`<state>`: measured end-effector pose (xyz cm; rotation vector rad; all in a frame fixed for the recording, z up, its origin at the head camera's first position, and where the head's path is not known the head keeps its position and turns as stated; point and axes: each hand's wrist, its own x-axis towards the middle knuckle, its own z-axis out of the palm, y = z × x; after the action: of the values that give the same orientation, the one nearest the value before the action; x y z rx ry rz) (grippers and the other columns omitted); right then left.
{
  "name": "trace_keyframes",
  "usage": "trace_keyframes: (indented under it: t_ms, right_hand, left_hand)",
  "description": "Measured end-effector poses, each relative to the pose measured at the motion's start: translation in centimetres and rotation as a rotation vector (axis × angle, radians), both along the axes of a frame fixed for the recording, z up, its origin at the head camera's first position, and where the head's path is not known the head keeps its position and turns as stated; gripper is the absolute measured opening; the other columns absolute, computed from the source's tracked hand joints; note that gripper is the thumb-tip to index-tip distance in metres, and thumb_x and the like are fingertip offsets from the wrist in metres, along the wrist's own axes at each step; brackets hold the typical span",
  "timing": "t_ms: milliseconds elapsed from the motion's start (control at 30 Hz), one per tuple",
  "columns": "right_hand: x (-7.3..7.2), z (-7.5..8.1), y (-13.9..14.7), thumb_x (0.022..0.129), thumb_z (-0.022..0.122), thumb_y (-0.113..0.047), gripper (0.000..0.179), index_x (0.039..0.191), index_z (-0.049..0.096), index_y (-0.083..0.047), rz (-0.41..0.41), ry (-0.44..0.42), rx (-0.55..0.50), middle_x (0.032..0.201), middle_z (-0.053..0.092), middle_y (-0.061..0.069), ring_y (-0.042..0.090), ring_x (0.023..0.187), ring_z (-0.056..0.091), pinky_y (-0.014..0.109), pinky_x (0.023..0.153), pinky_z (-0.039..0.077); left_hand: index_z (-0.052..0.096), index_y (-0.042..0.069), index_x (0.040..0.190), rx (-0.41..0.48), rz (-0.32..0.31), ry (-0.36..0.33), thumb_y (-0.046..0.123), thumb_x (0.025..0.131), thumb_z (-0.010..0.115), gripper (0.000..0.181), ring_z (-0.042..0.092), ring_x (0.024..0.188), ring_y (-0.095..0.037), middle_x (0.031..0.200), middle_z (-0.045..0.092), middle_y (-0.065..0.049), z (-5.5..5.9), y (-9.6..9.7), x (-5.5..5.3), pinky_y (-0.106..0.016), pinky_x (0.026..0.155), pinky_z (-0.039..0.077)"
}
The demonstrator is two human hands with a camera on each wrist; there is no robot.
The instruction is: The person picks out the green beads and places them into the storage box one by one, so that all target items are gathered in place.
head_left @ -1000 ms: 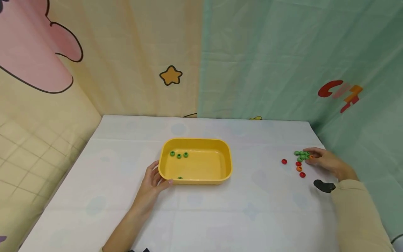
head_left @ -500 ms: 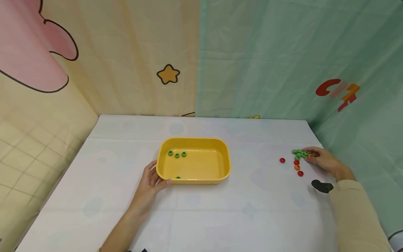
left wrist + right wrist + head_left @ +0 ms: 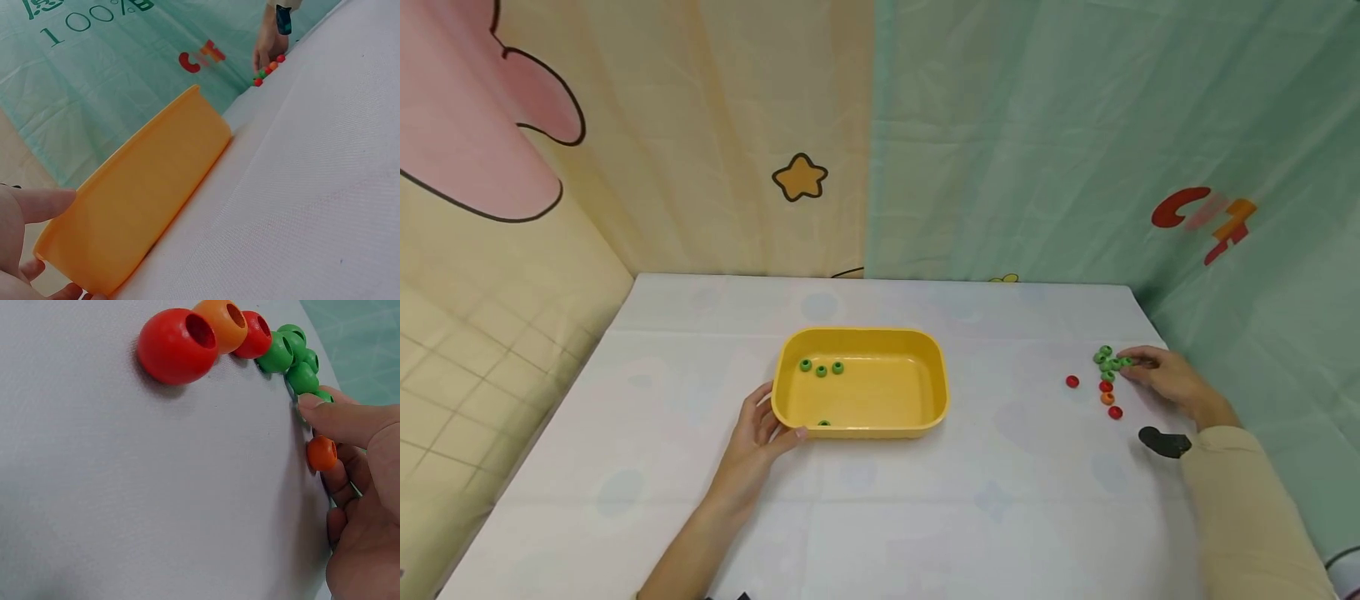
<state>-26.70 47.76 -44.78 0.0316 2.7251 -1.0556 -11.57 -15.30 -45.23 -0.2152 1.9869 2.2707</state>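
Observation:
My left hand (image 3: pixel 758 437) holds the near left corner of a yellow tray (image 3: pixel 880 432), thumb at the front rim and fingers along the left wall. Inside the tray are several green beads (image 3: pixel 838 367), one half hidden behind the near wall. At the far right of the table my right hand (image 3: pixel 1176 383) pinches a green bead (image 3: pixel 324 396) between thumb and fingers at the edge of a cluster of green beads (image 3: pixel 302 378). An orange bead (image 3: pixel 322 453) lies beneath that hand, against its curled fingers; the hand hides it in the head view.
A red bead (image 3: pixel 1116 412), an orange bead (image 3: pixel 1107 399) and another red one run in a line below the green cluster. One red bead (image 3: pixel 1072 382) lies apart to the left. Printed curtains (image 3: pixel 1000 150) stand behind the white table (image 3: pixel 925 517) and at its sides.
Green beads in the cluster have shifted, some farther back. The right hand has moved slightly and now covers the orange bead beside it. The left hand and tray stay put; the head view shifted a little.

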Motion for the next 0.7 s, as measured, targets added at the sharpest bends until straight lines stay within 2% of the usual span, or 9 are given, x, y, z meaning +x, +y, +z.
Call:
trace_keyframes:
  t_ms: [100, 167, 333, 400, 700]
  right_hand:
    - [-0.3, 0.5, 0.0, 0.105, 0.064, -0.028, 0.050, 0.139, 0.053, 0.007, 0.014, 0.007, 0.019, 0.120, 0.058, 0.020, 0.031, 0.105, 0.050, 0.033, 0.083, 0.044]
    - [-0.5, 1.1, 0.0, 0.105, 0.062, -0.025, 0.048, 0.139, 0.052, 0.008, 0.016, 0.008, 0.024, 0.122, 0.059, 0.025, 0.034, 0.106, 0.052, 0.037, 0.085, 0.045]
    - [-0.7, 2.6, -0.7, 0.107, 0.057, -0.025, 0.049, 0.141, 0.049, 0.010, 0.016, 0.005, 0.038, 0.136, 0.049, 0.036, 0.047, 0.117, 0.047, 0.060, 0.095, 0.043]
    - [-0.8, 3.1, -1.2, 0.107, 0.058, -0.026, 0.050, 0.142, 0.047, 0.009, 0.024, 0.002, 0.044, 0.138, 0.046, 0.037, 0.049, 0.119, 0.045, 0.064, 0.099, 0.042]
    - [-1.7, 4.3, -3.1, 0.106, 0.060, -0.023, 0.049, 0.143, 0.050, 0.007, 0.079, 0.008, 0.059, 0.144, 0.042, 0.035, 0.051, 0.128, 0.040, 0.067, 0.105, 0.041]
  left_hand:
    - [0.022, 0.017, 0.161, 0.000, 0.005, 0.001, 0.002, 0.092, 0.074, 0.087, 0.035, 0.146, -0.024, 0.161, 0.030, -0.007, 0.0, 0.0, 0.0, -0.014, 0.101, 0.044]
    - [0.022, 0.017, 0.161, 0.002, 0.006, 0.003, 0.001, 0.093, 0.074, 0.087, 0.035, 0.146, -0.024, 0.161, 0.030, -0.007, 0.0, 0.0, 0.0, -0.014, 0.101, 0.045]
    - [0.022, 0.016, 0.160, 0.006, 0.009, 0.008, 0.000, 0.093, 0.072, 0.085, 0.036, 0.145, -0.024, 0.160, 0.031, -0.007, -0.2, -0.1, -0.1, -0.014, 0.101, 0.044]
    - [0.022, 0.016, 0.160, 0.006, 0.009, 0.006, 0.000, 0.093, 0.073, 0.085, 0.036, 0.145, -0.024, 0.160, 0.031, -0.007, -0.2, -0.1, -0.1, -0.014, 0.101, 0.044]
    - [0.023, 0.017, 0.160, 0.005, 0.008, 0.010, 0.002, 0.092, 0.075, 0.086, 0.035, 0.146, -0.025, 0.160, 0.031, -0.007, -0.4, 0.0, 0.0, -0.014, 0.101, 0.044]
